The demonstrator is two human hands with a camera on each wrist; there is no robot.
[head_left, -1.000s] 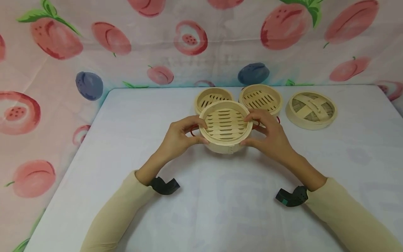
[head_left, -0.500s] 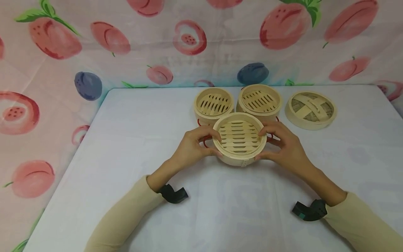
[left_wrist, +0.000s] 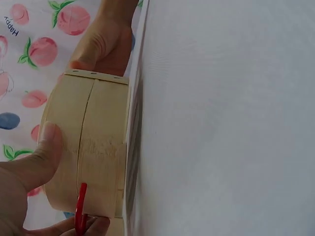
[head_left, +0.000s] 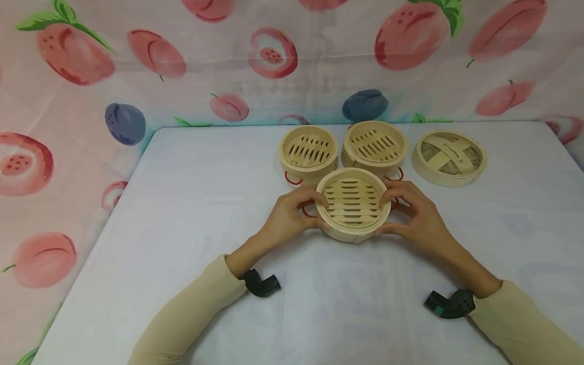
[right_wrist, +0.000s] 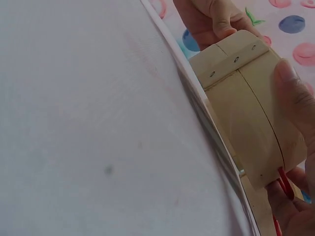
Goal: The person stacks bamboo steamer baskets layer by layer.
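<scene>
In the head view a round bamboo steamer basket with a slatted base sits at the table's middle. My left hand grips its left side, thumb on the outer wall and fingers over the rim. On the opposite side my right hand holds it the same way. Red loop handles stick out beside both hands. Low over the white cloth, the basket wall fills the left wrist view; I cannot tell whether its bottom touches. The right wrist view shows the stapled seam of the basket wall.
Right behind stand two similar steamer baskets, one at back left and one at back right. A woven steamer lid lies farther right. The white-covered table meets a fruit-print cloth at the back.
Both hands have brought the basket toward me and to the right, from in front of the back left basket to between the two rear baskets. Movement is slight in the last half second.
</scene>
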